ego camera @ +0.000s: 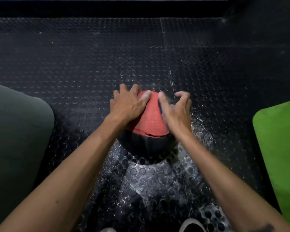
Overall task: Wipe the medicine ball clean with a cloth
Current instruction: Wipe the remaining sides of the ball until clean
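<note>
My left hand [127, 104] presses flat on the ball [149, 124]; my right hand [176, 111], fingers curled, grip unclear from blur.

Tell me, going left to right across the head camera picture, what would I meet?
Grey cushion → left hand → red and black medicine ball → right hand → green cushion. Both hands rest on the ball, which sits on the black studded floor mat.
</note>
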